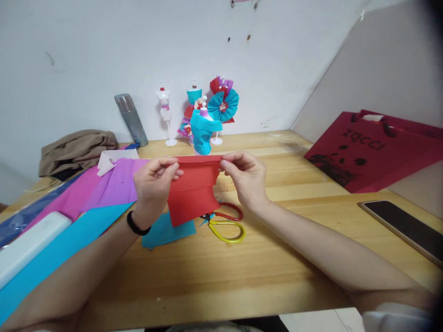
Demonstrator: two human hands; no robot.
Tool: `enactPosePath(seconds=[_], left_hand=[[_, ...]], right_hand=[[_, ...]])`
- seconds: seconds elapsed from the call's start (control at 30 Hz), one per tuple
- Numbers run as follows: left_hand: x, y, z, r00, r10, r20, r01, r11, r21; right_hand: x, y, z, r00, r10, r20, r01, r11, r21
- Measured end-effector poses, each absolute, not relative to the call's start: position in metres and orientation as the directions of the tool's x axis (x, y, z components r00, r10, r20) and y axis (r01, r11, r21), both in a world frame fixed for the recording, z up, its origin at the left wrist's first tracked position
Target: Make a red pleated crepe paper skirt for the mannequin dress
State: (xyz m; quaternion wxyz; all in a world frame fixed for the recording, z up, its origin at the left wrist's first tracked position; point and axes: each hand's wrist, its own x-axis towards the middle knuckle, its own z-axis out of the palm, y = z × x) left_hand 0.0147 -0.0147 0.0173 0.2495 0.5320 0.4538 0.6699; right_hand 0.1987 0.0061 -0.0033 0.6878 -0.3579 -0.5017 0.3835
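Note:
A red paper piece point(194, 191) hangs above the table, its top edge folded into a narrow strip. My left hand point(157, 184) pinches the top left corner between thumb and fingers. At the top right corner, my right hand point(245, 177) grips the same strip. Scissors point(226, 233) with one red and one yellow handle lie just behind and below the red piece, which hides their blades. A turquoise piece point(169, 230) lies flat under its lower left part. Beyond the hands stands a small mannequin point(204, 129) wrapped in turquoise.
More mannequins point(166, 108) and a grey bottle point(131, 120) stand along the wall. Purple paper point(114, 184), turquoise sheets point(93, 226), a white box point(34, 244) and brown cloth point(78, 150) lie left. A red bag point(374, 152) and phone point(403, 226) are right.

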Motion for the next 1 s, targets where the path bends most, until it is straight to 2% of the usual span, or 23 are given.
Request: enactPosePath(seconds=[0.2,0.37,0.5,1.0], left_hand=[[0.013,-0.011,0.021,-0.317,0.867,0.385,0.040,-0.394,0.918],[0.010,-0.010,0.024,-0.284,0.908,0.308,-0.075,-0.342,0.937],[0.009,-0.012,0.026,-0.255,0.929,0.267,-0.085,-0.297,0.951],[0.014,-0.016,0.028,-0.252,0.945,0.208,-0.087,-0.237,0.968]], right_hand=[[0.198,0.005,-0.003,0.173,0.910,0.378,-0.175,0.406,-0.897],[0.199,0.004,-0.001,0.139,0.944,0.301,-0.255,0.327,-0.910],[0.199,0.002,0.001,0.117,0.959,0.260,-0.298,0.283,-0.912],[0.200,0.003,0.003,0.115,0.974,0.197,-0.292,0.223,-0.930]])
